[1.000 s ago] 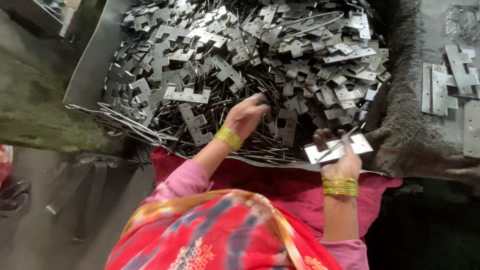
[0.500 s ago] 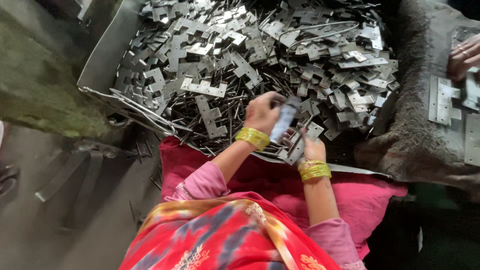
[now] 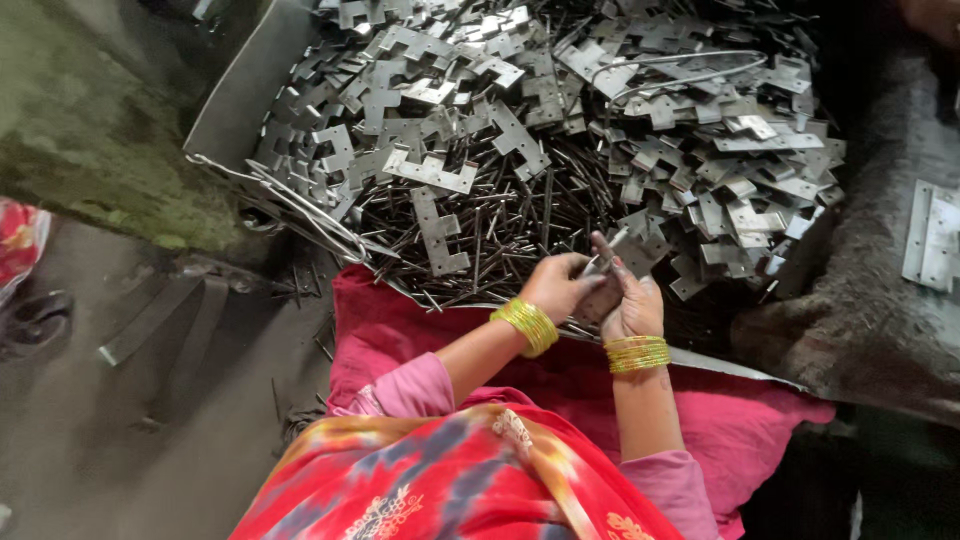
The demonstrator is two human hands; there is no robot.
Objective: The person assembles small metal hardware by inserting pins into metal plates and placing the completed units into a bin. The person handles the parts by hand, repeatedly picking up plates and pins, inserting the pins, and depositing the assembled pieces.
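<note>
My left hand [image 3: 562,285]: fingers curled in, pinching the near end of a small metal hinge plate [image 3: 612,262] against my other hand
My right hand [image 3: 630,300]: cupped around the same plate from the right, fingers upright, thumb side pressed to it
Where the plate is: held between both hands just over the near edge of the tray [image 3: 235,105], above the red cloth [image 3: 400,320] on my lap
Beside it: loose thin pins [image 3: 500,235] lie right under my hands, the heap of cut plates [image 3: 700,160] beyond
Risk, edges: I judge the stamped edges sharp; a slip in my pinch could nick a finger
Risk, drop: a loose grip would let the plate fall among the pins, hard to find
Risk, bangles [image 3: 528,325]: they could snag the wire loop [image 3: 300,205] if I reach left
</note>
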